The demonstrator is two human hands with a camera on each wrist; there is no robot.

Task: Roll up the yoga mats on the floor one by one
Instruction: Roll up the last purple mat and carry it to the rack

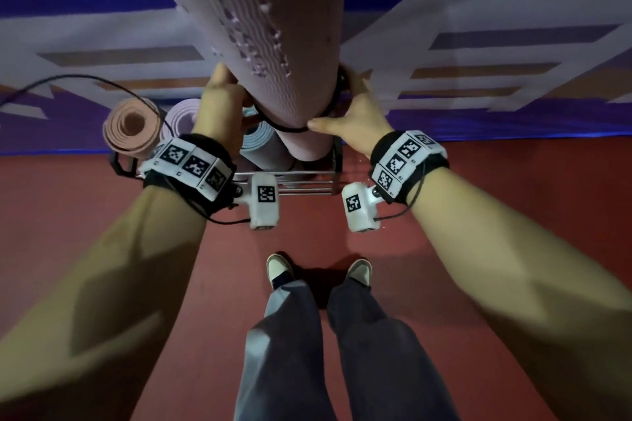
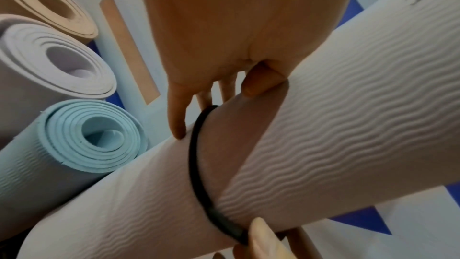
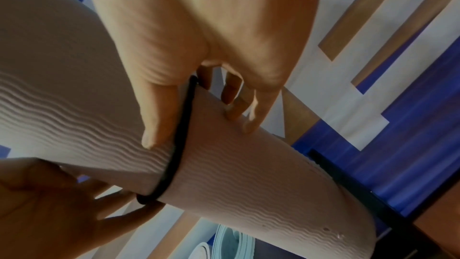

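A pink rolled yoga mat (image 1: 273,27) with a wavy ribbed surface stands on end in a metal rack (image 1: 337,157). A thin black elastic band (image 1: 290,129) circles its lower part. My left hand (image 1: 222,102) wraps the roll from the left at the band, thumb pressed on the mat (image 2: 348,125), fingers reaching behind the band (image 2: 196,164). My right hand (image 1: 349,113) wraps it from the right. Its thumb lies along the band (image 3: 179,145) and its fingers curl behind the mat (image 3: 62,86).
The rack also holds a peach rolled mat (image 1: 131,126), a lilac one (image 1: 181,116) and a light blue one (image 1: 256,143). Behind it is a wall patterned in white, blue and tan. I stand on red floor (image 1: 307,243), feet just short of the rack.
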